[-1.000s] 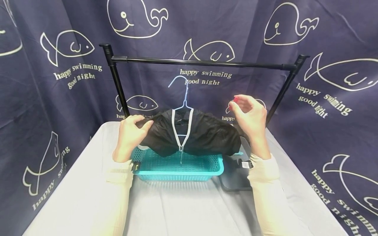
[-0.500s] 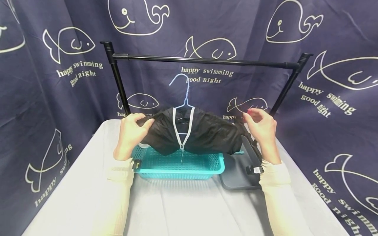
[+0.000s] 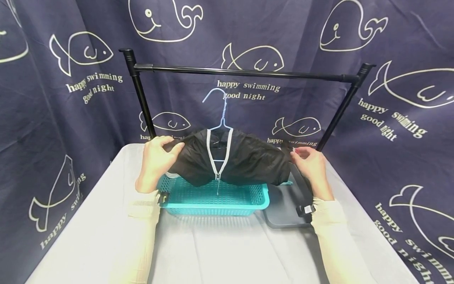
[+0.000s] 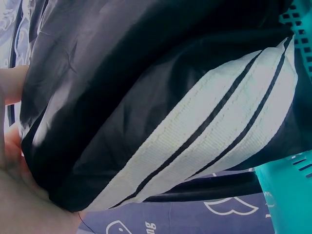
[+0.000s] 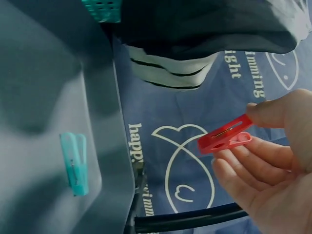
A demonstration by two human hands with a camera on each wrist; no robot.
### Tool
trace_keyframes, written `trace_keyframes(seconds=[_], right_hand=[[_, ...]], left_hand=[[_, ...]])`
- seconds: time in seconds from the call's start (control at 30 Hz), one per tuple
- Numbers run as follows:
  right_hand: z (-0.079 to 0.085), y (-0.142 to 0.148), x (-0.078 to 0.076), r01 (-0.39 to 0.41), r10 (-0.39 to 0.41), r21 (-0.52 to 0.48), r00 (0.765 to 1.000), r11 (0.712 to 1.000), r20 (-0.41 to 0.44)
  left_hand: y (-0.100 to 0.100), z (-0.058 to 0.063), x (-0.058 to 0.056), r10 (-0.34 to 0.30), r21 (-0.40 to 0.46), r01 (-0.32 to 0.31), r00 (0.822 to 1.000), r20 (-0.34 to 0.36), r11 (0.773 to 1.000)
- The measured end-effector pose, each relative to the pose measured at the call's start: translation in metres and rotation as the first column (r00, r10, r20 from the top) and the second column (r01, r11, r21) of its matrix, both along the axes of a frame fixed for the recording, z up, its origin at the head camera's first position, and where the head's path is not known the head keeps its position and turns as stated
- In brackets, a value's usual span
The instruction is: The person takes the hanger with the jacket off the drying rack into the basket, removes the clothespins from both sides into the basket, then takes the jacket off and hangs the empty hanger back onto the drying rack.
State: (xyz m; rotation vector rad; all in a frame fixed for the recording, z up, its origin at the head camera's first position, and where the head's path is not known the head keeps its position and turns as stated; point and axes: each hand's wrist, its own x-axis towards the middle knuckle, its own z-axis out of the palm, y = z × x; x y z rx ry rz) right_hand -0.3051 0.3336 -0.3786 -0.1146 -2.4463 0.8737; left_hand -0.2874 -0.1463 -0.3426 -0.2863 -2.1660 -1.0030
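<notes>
The left hand [image 3: 155, 165] has its grip closed on one side of the black jacket [image 3: 252, 159], fitted on a blue hanger [image 3: 223, 119] over the teal basket [image 3: 213, 207], while the right hand [image 3: 313, 170] pinches a red clothespin [image 5: 213, 143] near the jacket's other side.

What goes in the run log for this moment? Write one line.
left grip: holds black jacket; right grip: pinches red clothespin; blue hanger: in jacket, not on rack bar; teal clothespin: in grey tray

red clothespin [image 5: 214, 141], black garment [image 3: 255, 157], black-and-white striped trim [image 4: 190, 117], pale-blue hanger [image 3: 224, 112], turquoise basket [image 3: 213, 207], navy fish-print curtain [image 3: 291, 27]
</notes>
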Motion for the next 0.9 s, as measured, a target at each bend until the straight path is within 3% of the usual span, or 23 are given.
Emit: trace_keyframes(seconds=[0.37, 0.9], right_hand=[[-0.010, 0.002, -0.001, -0.028, 0.016, 0.062, 0.983, 0.998, 0.185], [-0.020, 0.004, 0.000, -0.069, 0.033, 0.133, 0.966, 0.989, 0.258]], left_hand=[[-0.001, 0.000, 0.002, -0.006, 0.009, 0.006, 1.000, -0.015, 1.000], [-0.001, 0.000, 0.002, 0.008, -0.013, -0.008, 1.000, -0.002, 1.000]])
